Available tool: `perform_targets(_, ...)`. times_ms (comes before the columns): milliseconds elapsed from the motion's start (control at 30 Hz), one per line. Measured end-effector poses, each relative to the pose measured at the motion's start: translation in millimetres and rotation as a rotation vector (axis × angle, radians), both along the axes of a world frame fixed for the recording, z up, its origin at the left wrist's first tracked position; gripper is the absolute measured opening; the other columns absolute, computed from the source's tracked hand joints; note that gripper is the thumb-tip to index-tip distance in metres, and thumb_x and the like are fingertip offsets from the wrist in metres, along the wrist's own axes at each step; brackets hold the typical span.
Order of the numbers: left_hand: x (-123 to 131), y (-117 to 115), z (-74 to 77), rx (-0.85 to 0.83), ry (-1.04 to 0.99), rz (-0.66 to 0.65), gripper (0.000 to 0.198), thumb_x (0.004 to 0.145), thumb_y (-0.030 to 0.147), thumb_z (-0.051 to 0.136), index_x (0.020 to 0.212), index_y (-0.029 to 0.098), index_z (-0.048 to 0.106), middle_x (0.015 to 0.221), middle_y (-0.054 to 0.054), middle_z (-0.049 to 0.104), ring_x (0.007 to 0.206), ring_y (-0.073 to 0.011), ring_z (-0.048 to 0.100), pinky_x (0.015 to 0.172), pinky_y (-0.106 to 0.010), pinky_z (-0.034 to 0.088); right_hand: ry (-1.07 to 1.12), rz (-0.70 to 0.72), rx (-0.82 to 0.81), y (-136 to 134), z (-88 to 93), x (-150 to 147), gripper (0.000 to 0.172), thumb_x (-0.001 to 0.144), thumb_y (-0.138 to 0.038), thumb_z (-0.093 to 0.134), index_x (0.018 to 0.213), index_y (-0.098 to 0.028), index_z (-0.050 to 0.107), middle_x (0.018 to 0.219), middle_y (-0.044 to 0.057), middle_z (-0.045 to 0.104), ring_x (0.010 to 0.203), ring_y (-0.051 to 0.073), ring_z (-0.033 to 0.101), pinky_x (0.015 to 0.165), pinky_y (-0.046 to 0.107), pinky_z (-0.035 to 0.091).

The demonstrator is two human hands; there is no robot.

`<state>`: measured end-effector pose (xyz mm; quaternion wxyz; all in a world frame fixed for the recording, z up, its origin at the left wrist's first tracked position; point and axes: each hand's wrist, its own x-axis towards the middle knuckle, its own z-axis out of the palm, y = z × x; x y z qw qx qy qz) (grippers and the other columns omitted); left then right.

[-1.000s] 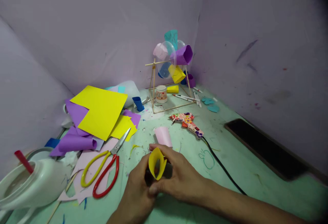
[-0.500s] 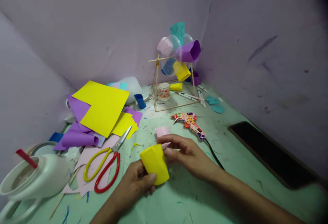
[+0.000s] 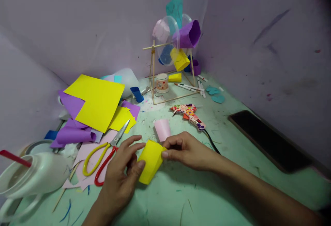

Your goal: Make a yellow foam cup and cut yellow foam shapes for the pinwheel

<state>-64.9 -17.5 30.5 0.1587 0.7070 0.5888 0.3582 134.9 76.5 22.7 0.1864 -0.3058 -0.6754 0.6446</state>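
Note:
A small yellow paper cup (image 3: 150, 161) lies tilted between both my hands, low in the middle of the green table (image 3: 222, 191). My left hand (image 3: 121, 177) grips its left side with thumb and fingers. My right hand (image 3: 187, 150) pinches the cup's upper right rim. Just behind the cup stands a pink paper cup (image 3: 162, 129), upside down. Red and yellow scissors (image 3: 104, 160) lie to the left of my left hand.
A stick-framed wheel model with paper cups (image 3: 176, 43) stands at the back corner. A patterned glue gun (image 3: 188, 114) with a black cord lies behind my right hand. Yellow and purple paper sheets (image 3: 95, 105) pile up left. A white jug (image 3: 31, 181) sits far left, a dark tablet (image 3: 269, 139) right.
The yellow cup went from a half-rolled shape to a closed cup, then tipped over to the right. My left hand has moved from under it to its left side, with fingers spread more.

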Motion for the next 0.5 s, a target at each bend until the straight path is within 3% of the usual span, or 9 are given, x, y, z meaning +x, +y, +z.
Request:
perform_targets(100, 1, -3, 2.5, 0.134, 0.199, -0.031, 0.037, 0.085, 0.017, 0.052, 0.122, 0.023, 0.049, 0.133, -0.011, 0.043, 0.099, -0.0194, 0.052, 0.079, -0.032, 0.046, -0.044, 0.053, 0.028, -1, 0.1, 0, 0.017, 0.075, -0.027, 0.061, 0.066, -0.013, 0.063, 0.059, -0.002, 0.052, 0.057, 0.010, 0.043, 0.052, 0.021, 0.034)
perform_targets(200, 4, -2, 3.2, 0.133, 0.249, -0.105, 0.039, 0.085, 0.013, 0.050, 0.123, 0.020, 0.048, 0.136, -0.012, 0.039, 0.113, -0.0225, 0.045, 0.089, -0.034, 0.043, -0.097, 0.094, 0.070, -2, 2.8, 0, 0.017, 0.074, -0.026, 0.063, 0.064, -0.013, 0.063, 0.057, -0.003, 0.048, 0.055, 0.009, 0.041, 0.050, 0.020, 0.031)
perform_targets(333, 9, 0, 3.3, 0.019, 0.168, -0.260, 0.026, 0.087, 0.008, 0.044, 0.109, 0.019, 0.055, 0.113, -0.008, 0.056, 0.105, -0.0168, 0.052, 0.088, -0.029, 0.043, -0.048, 0.179, 0.119, -4, 4.9, 0, 0.012, 0.077, -0.020, 0.058, 0.071, -0.013, 0.066, 0.062, -0.001, 0.053, 0.060, 0.011, 0.046, 0.055, 0.021, 0.036)
perform_targets(500, 12, 0, 5.0, -0.164, -0.010, -0.265, 0.015, 0.087, 0.011, 0.045, 0.090, 0.019, 0.058, 0.083, -0.001, 0.064, 0.077, -0.0107, 0.060, 0.068, -0.020, 0.046, -0.001, 0.153, 0.138, -5, 3.2, 0, 0.012, 0.078, -0.017, 0.055, 0.072, -0.012, 0.065, 0.063, -0.001, 0.054, 0.061, 0.010, 0.046, 0.056, 0.020, 0.037)
